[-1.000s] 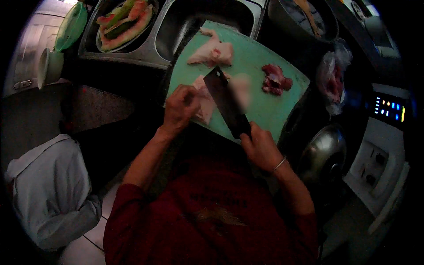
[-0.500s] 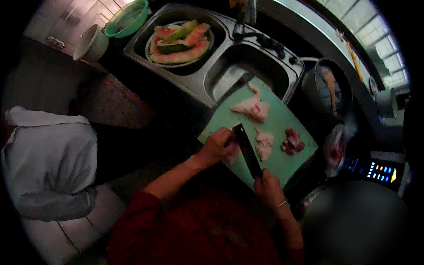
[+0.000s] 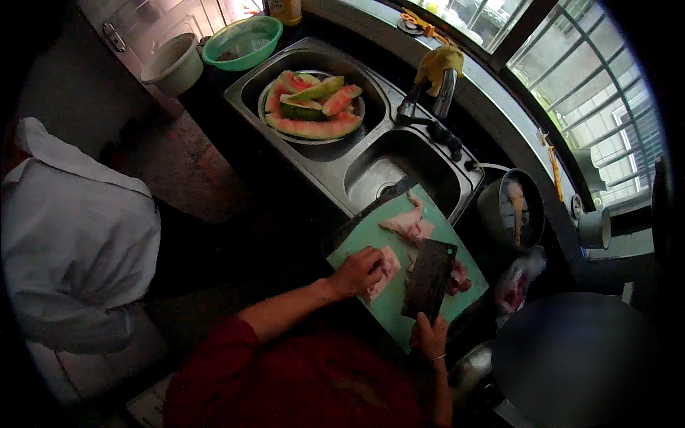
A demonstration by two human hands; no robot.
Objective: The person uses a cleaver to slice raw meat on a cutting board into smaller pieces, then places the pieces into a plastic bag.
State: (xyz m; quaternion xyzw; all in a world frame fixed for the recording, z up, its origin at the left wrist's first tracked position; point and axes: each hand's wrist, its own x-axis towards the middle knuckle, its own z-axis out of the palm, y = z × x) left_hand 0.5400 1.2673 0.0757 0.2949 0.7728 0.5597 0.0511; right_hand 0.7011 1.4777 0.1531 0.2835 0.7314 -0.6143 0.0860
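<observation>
A broad dark cleaver (image 3: 429,277) is gripped by its handle in my right hand (image 3: 429,337); its wide side faces up over the green cutting board (image 3: 389,314). Bent fingers of my left hand (image 3: 357,272) press on a pale piece of raw meat (image 3: 387,271) at the board's left side, left of the blade. Farther back on the board lies a larger pale, skin-covered piece of raw meat (image 3: 410,222). Dark red meat pieces (image 3: 459,277) show just right of the cleaver. The blade hides most of another small pale pile.
Beyond the board is a double steel sink (image 3: 335,165), with watermelon rinds (image 3: 314,127) in its left basin. A pot with a wooden spatula (image 3: 515,207) and a plastic bag of meat (image 3: 512,289) stand right. A person in a white garment (image 3: 78,242) is at left.
The cleaver has moved right, away from my left hand, and turned from nearly edge-on to show its wide side. My left hand stays at the pale meat. The view has shifted.
</observation>
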